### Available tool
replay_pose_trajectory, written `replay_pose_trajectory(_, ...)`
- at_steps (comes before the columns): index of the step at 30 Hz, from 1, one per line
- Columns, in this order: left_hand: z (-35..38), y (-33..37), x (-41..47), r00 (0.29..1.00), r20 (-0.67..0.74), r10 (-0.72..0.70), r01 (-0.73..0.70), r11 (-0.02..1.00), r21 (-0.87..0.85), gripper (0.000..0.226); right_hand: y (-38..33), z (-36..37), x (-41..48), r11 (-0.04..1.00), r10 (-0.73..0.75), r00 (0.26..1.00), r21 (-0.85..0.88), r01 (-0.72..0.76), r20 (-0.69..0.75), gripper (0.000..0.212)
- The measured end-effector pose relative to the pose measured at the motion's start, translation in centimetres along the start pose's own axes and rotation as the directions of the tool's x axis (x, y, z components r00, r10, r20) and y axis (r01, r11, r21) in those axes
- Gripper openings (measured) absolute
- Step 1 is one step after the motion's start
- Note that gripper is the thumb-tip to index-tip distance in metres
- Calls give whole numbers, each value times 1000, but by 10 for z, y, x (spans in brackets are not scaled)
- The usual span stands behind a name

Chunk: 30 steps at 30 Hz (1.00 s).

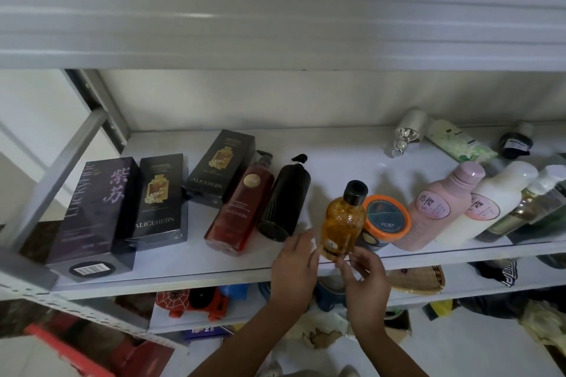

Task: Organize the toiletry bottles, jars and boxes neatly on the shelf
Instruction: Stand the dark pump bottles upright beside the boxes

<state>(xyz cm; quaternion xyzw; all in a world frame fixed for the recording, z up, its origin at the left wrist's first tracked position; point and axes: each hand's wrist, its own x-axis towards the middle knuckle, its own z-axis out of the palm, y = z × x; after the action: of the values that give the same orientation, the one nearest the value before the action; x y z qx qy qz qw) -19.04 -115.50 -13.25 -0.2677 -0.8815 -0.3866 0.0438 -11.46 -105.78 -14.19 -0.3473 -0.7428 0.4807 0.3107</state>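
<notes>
Your right hand [366, 278] pinches the amber bottle [343, 223] by its base, lower centre, apparently to stand it upright; your left hand [294, 263] is spread just beside.

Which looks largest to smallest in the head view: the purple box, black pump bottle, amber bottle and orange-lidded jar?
1. purple box
2. black pump bottle
3. amber bottle and orange-lidded jar look close; the bottle is nearer the camera, so unranked.

One wide-angle view, worn on the head — it faces forward and somewhat down, close to the shelf [352, 159], whose board crosses mid-frame; lower shelves [471, 281] show along the bottom edge.
</notes>
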Motion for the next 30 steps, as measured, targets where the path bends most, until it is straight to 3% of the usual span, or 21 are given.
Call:
replay_pose_trajectory(2, -14, -9, -2, 968, -250, 19, -28, 999, -33, 30, -3, 1, -10, 997, -70, 997, -23, 70, -15, 22)
replay_pose_trajectory(4, -29, -18, 5, 935, -349, -59, 44, 998, -50, 35, -5, 4, -21, 986, -150, 988, -74, 152, 36, 26)
replay_pose_trajectory(7, -40, -26, 19, 972, -191, -138, 148, 988, 43, 54, -15, 15, -29, 993, -104, 975, -36, 113, 195, 23)
replay_pose_trajectory(10, -36, -31, 18, 991, -43, -124, 128, 985, 114, 60, -38, 32, -26, 997, 22, 930, 55, -45, 367, 23)
replay_pose_trajectory(15, -25, -26, 4, 994, -105, 27, -8, 985, 170, 63, -63, 50, -7, 912, 323, 871, 125, -391, 370, 24)
replay_pose_trajectory(17, -25, -23, -1, 990, -131, 58, -42, 991, 126, 52, -67, 49, -4, 907, 339, 856, 105, -408, 391, 23)
replay_pose_trajectory(20, -31, -28, 1, 979, -195, -60, 37, 992, -119, 34, -69, 51, -7, 920, 337, 830, 34, -391, 445, 27)
replay_pose_trajectory(22, -38, -31, 6, 968, -152, -202, 151, 944, -294, 26, -69, 55, -5, 910, 370, 810, -2, -414, 454, 32)
replay_pose_trajectory(26, -46, -26, 20, 952, -48, -303, 281, 923, -262, 31, -73, 61, 4, 888, 440, 785, -76, -454, 436, 38)
replay_pose_trajectory(30, -44, -29, 27, 924, 131, -359, 380, 893, -241, 41, -72, 63, 5, 820, 511, 739, 10, -573, 438, 43)
